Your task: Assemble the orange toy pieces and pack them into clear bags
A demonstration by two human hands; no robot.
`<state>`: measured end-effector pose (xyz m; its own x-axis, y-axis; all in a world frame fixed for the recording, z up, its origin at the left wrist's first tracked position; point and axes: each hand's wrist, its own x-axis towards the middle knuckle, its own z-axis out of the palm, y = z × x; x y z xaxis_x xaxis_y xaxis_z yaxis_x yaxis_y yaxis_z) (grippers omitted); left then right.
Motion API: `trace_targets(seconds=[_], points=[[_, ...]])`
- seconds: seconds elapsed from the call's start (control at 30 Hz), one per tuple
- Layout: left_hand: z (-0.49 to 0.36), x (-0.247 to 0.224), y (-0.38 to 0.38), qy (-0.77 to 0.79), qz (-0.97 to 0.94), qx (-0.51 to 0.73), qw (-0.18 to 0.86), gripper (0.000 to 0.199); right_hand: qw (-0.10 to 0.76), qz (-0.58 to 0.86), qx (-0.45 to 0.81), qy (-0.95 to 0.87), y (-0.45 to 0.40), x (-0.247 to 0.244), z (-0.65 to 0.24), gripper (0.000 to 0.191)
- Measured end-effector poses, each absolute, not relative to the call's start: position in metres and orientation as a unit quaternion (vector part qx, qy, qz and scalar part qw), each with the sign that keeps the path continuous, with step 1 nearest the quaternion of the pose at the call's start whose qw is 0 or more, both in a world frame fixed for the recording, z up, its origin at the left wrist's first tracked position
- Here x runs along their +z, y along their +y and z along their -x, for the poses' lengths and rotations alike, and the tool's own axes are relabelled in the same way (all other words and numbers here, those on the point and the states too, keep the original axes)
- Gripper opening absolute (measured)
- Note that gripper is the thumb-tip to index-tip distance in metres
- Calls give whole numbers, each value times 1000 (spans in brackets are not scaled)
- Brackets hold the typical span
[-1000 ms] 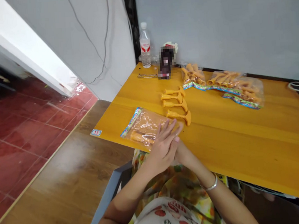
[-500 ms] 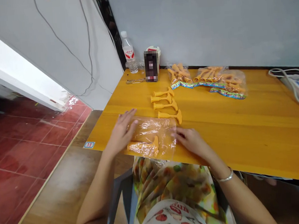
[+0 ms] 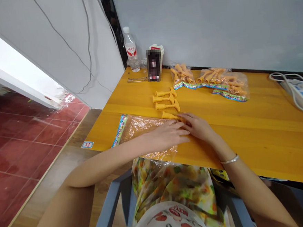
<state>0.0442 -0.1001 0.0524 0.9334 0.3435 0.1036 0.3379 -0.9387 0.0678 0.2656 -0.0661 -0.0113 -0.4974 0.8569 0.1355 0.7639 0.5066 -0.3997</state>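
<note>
My left hand (image 3: pixel 167 135) lies across a clear plastic bag (image 3: pixel 139 125), which has a colourful printed strip along its left edge. My right hand (image 3: pixel 197 125) sits just beyond it, its fingertips over the flared end of an orange plastic trumpet-shaped piece (image 3: pixel 169 115). That end is hidden under my fingers. Another orange piece inside the bag is hidden by my left forearm. Several matching pieces (image 3: pixel 166 98) lie in a row farther up the yellow wooden table (image 3: pixel 260 144). Behind them are two filled bags of orange pieces (image 3: pixel 223 82).
A water bottle (image 3: pixel 130 49) and a pixelated upright object (image 3: pixel 153 65) stand at the back of the table against the wall. A power strip with cables (image 3: pixel 302 94) lies at the right. The table's left edge drops to a wooden floor.
My hands have come together at the bag's upper right. My left hand has slid rightward over the bag, and my right hand has moved up onto the nearest orange piece. The bag's coloured strip now shows.
</note>
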Motion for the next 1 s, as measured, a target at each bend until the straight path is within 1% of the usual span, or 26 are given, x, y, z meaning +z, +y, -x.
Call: trace_targets(seconds=[0.07,0.1,0.17,0.23,0.3,0.43,0.53,0.63,0.73,0.87,1.0], points=[[-51,45,-97,185,-982,32,-5,22,147,482,126,-854,-75,-11,-277,47],[-51,42,-95,186,-982,22,-15,19,137,486,118,-855,-79,-11,-284,48],[-49,42,-89,188,-982,9,-20,18,120,495,109,-854,-88,-10,-296,40],[-43,48,-82,198,-980,12,0,18,126,501,123,-847,-97,-7,-306,29],[-35,58,-73,205,-977,31,39,19,165,491,176,-837,-105,-3,-315,26],[-19,78,-61,205,-966,78,137,24,258,467,354,-768,-122,11,-325,34],[-14,88,-59,231,-947,95,202,24,283,456,455,-711,-132,20,-320,42],[-14,90,-61,233,-937,97,243,22,280,443,513,-680,-136,22,-304,47],[-16,88,-63,222,-932,102,267,21,269,440,534,-670,-133,17,-282,44],[-18,87,-64,203,-927,111,295,22,259,424,530,-687,-126,8,-251,41],[-23,85,-63,188,-932,104,291,24,254,403,521,-708,-121,3,-220,41]])
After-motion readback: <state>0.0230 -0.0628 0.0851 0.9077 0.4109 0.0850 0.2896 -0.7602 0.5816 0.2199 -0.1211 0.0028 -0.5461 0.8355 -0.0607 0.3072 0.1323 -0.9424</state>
